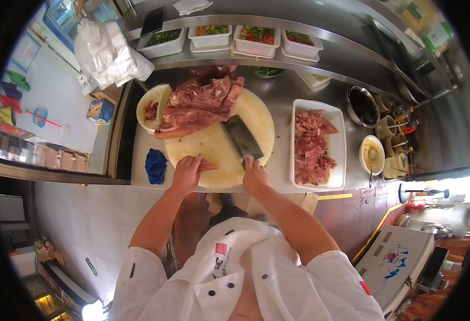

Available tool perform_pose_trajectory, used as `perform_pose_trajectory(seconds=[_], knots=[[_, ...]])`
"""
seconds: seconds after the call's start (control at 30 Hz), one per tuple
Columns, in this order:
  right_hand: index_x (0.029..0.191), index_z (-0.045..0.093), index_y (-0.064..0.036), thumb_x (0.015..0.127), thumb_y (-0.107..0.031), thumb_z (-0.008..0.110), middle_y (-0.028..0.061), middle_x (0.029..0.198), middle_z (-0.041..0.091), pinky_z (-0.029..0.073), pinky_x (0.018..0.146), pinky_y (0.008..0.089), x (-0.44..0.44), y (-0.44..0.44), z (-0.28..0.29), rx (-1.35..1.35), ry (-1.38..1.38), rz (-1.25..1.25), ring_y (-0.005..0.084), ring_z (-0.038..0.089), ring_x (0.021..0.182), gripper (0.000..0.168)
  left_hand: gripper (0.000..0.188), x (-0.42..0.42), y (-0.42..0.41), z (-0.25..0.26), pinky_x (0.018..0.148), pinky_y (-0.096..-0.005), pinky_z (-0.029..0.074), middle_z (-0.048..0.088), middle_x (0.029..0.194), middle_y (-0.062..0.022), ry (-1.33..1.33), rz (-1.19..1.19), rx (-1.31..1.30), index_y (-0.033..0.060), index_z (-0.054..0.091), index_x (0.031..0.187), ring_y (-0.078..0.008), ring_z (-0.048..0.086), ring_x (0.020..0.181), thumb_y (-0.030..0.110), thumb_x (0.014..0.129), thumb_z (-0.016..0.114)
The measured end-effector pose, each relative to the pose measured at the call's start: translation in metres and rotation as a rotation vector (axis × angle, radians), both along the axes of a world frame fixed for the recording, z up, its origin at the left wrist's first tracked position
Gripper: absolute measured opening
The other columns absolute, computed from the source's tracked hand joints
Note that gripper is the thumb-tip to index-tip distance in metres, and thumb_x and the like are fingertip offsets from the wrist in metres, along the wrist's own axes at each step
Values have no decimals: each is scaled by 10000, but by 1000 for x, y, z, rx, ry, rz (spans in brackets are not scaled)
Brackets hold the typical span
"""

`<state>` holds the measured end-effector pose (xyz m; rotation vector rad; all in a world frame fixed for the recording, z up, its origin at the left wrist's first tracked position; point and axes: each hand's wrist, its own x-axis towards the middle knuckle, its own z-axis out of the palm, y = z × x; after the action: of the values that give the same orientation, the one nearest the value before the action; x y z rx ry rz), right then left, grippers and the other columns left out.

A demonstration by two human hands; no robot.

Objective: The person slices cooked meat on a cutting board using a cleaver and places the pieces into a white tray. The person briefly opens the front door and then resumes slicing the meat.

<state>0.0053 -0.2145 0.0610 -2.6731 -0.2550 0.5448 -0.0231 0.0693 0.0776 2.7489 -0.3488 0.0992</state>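
My right hand grips the handle of a cleaver, whose wide blade lies over the round cutting board. On the board's near left part, my left hand holds a small piece of raw meat under its fingers. Large chunks of raw meat rest across the board's far left side. To the right, a white plastic tray holds sliced raw meat. A white tub with meat scraps stands by the board's left edge.
A crumpled blue cloth lies left of the board. Containers of chopped vegetables line the steel shelf at the back. A metal bowl of dark liquid and a bowl with a spoon stand at the right. Plastic bags hang back left.
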Motion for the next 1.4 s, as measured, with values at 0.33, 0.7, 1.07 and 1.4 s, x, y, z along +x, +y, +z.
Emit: perform_pose_trajectory(seconds=[0.33,0.7,1.07,1.4], knots=[[1572,326,-103,981,-199,541,301,1381,545,539,917,560,6,-21,76,-107,174,-141,496,654,1093,637,686,12,-10,-24,1108,-490,435,559,1399,-187,14,12,-163,14,470,1495,-403,510,1299,69,849,697],[1065,519,-39,1014,-260,578,239,878,710,544,726,573,-16,-54,74,66,224,-55,487,678,795,234,547,13,-31,3,1071,-464,450,594,1346,-142,-121,157,-167,37,580,1351,-359,559,1241,114,837,753],[1024,518,-62,1020,-251,566,184,836,684,572,670,530,21,-10,106,22,171,99,439,694,742,194,185,9,-51,-37,930,-408,397,688,1157,-17,-318,194,-71,129,733,1057,-245,614,1117,143,878,691],[1128,513,-20,923,-80,607,135,837,656,588,587,435,11,14,121,-121,157,370,324,727,703,234,179,14,-43,-67,909,-420,361,686,1151,10,-411,96,-62,173,743,975,-245,580,1082,182,803,694]])
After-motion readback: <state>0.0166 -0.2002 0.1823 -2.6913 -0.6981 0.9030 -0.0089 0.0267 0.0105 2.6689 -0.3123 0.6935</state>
